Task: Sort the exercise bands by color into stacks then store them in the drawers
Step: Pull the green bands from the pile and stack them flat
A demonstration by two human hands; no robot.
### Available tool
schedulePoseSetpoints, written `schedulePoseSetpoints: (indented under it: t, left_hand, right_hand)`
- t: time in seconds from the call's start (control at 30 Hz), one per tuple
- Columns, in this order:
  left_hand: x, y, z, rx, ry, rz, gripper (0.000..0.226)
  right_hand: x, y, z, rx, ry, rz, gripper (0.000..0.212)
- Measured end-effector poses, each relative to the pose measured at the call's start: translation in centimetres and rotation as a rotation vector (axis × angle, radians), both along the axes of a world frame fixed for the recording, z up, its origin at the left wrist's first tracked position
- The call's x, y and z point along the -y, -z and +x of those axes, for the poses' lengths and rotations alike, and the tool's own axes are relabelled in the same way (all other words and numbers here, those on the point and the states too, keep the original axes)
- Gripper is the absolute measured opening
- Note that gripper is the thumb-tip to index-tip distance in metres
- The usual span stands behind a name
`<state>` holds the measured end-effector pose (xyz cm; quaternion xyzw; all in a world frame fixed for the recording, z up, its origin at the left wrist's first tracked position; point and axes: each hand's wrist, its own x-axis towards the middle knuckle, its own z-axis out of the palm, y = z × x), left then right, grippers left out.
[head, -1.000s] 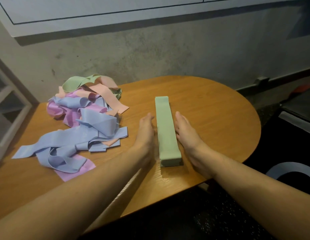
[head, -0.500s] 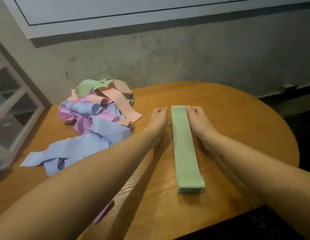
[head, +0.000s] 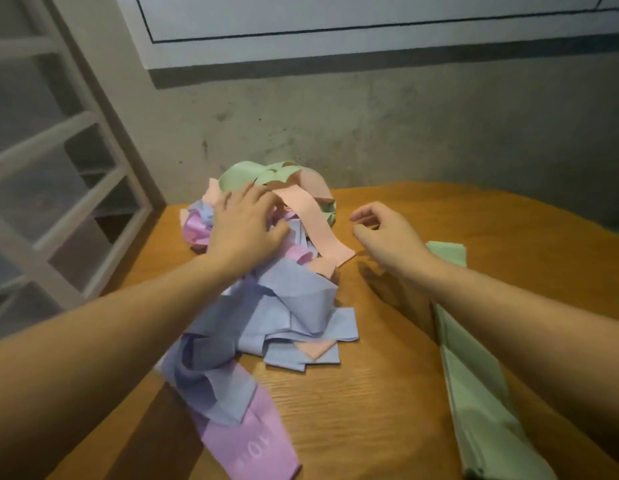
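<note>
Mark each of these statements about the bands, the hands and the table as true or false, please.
1. The left hand rests on the mixed pile of bands. True.
2. The right hand holds a blue band. False: it holds nothing and hovers over the table.
3. The green stack lies under the right forearm. True.
4. All green bands are already stacked. False: a loose green band is at the far end of the pile.

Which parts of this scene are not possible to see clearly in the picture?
- Neat green band stack, head view: middle hidden by the right forearm, near end cut by the bottom edge.
- Left hand grip: fingertips blurred, holding unclear.
- White lettering on the flat purple band: too blurred to read.
</note>
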<state>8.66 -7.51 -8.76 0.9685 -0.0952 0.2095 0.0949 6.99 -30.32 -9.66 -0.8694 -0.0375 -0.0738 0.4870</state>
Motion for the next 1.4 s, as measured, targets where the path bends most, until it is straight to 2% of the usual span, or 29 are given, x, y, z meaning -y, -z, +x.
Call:
schedulePoseSetpoints:
  t: [0.17, 0.3, 0.4, 0.53, 0.6, 0.7, 0.77, 0.83, 0.93, 1.03, 1.1, 1.27, 1.4]
  left_hand:
    - [-4.9, 2.9, 0.0, -0.132, 0.021, -0.042, 0.045]
    - [-5.8, 5.2, -0.7, -0.163, 0.075, -0.218, 0.05]
    - [-5.8, 6.1, -0.6, -0.163, 0.075, -0.27, 0.05]
    - [-6.0, 6.7, -0.3, -0.147, 0.053, -0.19, 0.045]
    - [-6.0, 6.7, -0.3, -0.155, 0.053, -0.187, 0.044]
    - [-6.1, 6.8, -0.4, -0.153, 0.056, -0.197, 0.047]
    - [-6.0, 6.8, -0.5, -0.138, 0.06, -0.212, 0.047]
    - [-6.0, 6.7, -0.6, -0.133, 0.063, -0.227, 0.046]
    - [-5.9, 6.6, -0.7, -0.122, 0.059, -0.248, 0.043]
    - [-5.7, 6.5, -0.7, -0.087, 0.039, -0.271, 0.035]
    - [-5.6, 6.5, -0.6, -0.066, 0.034, -0.281, 0.031]
    - [-5.5, 6.4, -0.5, -0.064, 0.029, -0.277, 0.031]
    - [-5.5, 6.0, -0.9, -0.061, 0.01, -0.266, 0.03]
  right_hand:
    - [-3.5, -0.9, 2.0, 0.1, -0.081, -0.033, 0.01]
    - [-5.7, -1.6, 3.6, 0.178, -0.168, -0.168, 0.015]
    - [-7.7, -2.5, 5.2, 0.265, -0.249, -0.344, 0.02]
    - [-10.3, -3.5, 7.9, 0.518, -0.366, -0.744, 0.033]
    - [-11.5, -3.4, 9.6, 0.571, -0.374, -0.915, 0.04]
    - [-12.9, -2.9, 11.7, 0.574, -0.322, -1.07, 0.046]
    - [-13.4, -2.5, 12.8, 0.497, -0.283, -1.103, 0.04]
    - [-13.7, -2.5, 13.1, 0.377, -0.218, -1.029, 0.033]
    - [-13.8, -1.9, 12.5, 0.332, -0.155, -0.817, 0.031]
    - [-13.6, -1.8, 9.9, 0.35, -0.243, -0.659, 0.019]
    - [-13.2, -1.5, 8.0, 0.289, -0.313, -0.44, 0.014]
    - [-12.3, -0.9, 3.9, 0.176, -0.319, 0.006, 0.022]
    - [-11.2, -1.8, 1.9, 0.265, -0.221, 0.046, 0.033]
